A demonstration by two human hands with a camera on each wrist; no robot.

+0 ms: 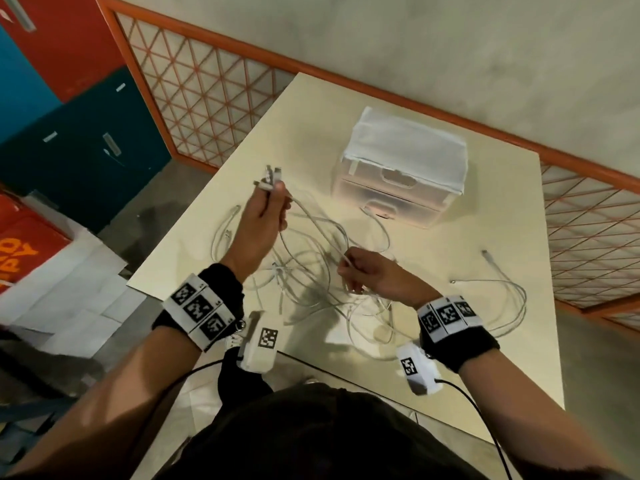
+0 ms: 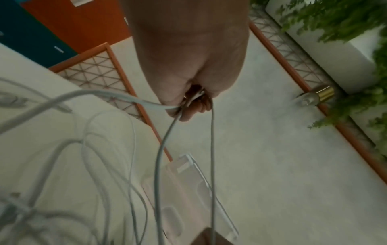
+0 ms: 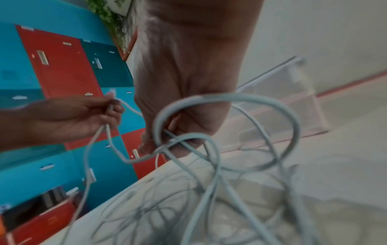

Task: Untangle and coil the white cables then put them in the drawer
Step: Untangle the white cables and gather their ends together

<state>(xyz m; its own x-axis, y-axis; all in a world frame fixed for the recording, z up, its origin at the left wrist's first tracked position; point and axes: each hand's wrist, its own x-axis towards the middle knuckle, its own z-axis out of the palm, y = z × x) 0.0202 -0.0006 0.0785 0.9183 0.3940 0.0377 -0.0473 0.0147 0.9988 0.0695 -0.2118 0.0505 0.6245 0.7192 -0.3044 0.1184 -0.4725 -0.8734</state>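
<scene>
A tangle of white cables (image 1: 311,282) lies on the cream table (image 1: 450,237) in front of me. My left hand (image 1: 266,209) is raised above the table and pinches several cable ends, their plugs (image 1: 270,176) sticking up past the fingertips. In the left wrist view those strands (image 2: 159,149) hang down from the curled fingers (image 2: 192,109). My right hand (image 1: 363,271) grips cable strands lifted from the tangle; the right wrist view shows loops (image 3: 230,132) running through it. A translucent drawer unit (image 1: 401,174) stands at the table's back, both drawers shut.
A separate white cable (image 1: 502,289) lies loose at the table's right. Another curls left of the tangle (image 1: 221,230). An orange-framed lattice railing (image 1: 207,98) runs behind the table. Coloured lockers (image 1: 69,116) stand at the left, with white sheets (image 1: 76,289) on the floor.
</scene>
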